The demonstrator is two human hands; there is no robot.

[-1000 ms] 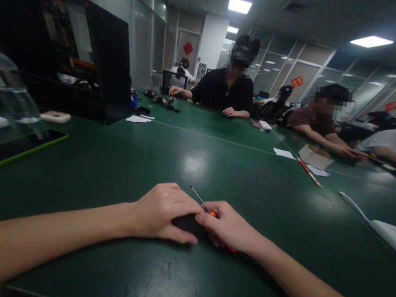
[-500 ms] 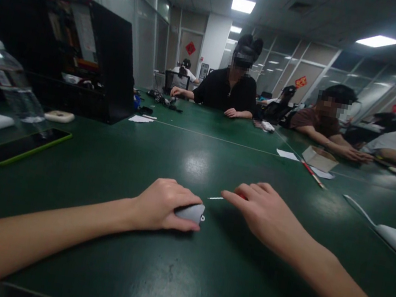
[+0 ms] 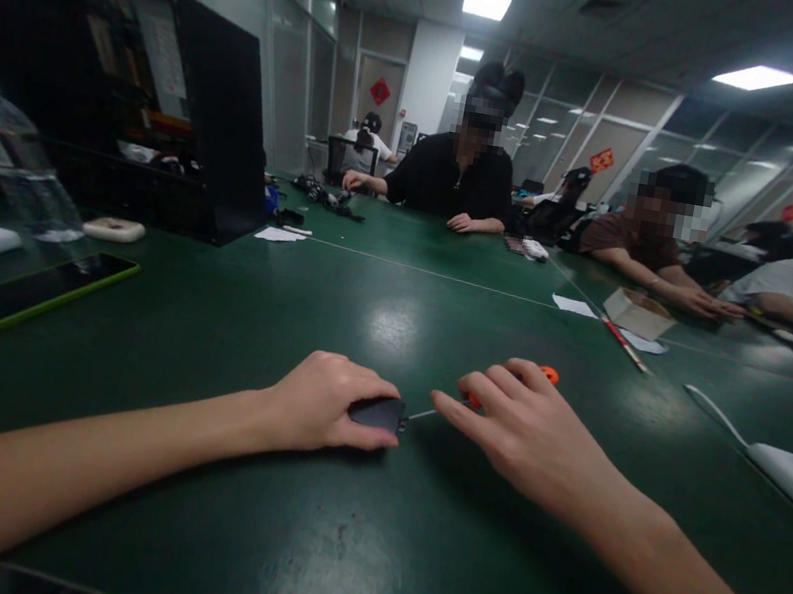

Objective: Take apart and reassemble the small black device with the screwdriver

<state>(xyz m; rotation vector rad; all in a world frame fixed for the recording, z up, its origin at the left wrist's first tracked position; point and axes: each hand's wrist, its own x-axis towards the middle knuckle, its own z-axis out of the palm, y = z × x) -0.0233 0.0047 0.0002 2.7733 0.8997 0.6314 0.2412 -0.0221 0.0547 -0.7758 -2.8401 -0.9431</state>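
My left hand (image 3: 329,405) is closed around a small dark grey block (image 3: 377,412) at the middle of the green table, thumb below and fingers above. A small fitting (image 3: 404,424) sticks out of the block's right end. In my closed right hand (image 3: 511,407) is a screwdriver (image 3: 474,400) with an orange-red handle, partly hidden by the fingers. Its thin shaft points left, and the tip is at or very close to the fitting. I cannot tell whether they touch. My right index finger stretches out over the shaft.
On the left stand a black open case (image 3: 212,124) and a clear bottle (image 3: 30,165), beside a green-edged phone (image 3: 40,288). A paper box (image 3: 637,313) and a red stick (image 3: 624,345) lie right. A person (image 3: 454,175) sits opposite; others sit at the right.
The block has turned in my left hand, showing a dark face instead of a light grey one. The screwdriver tip has moved left and down to its end fitting; more of the orange handle shows.
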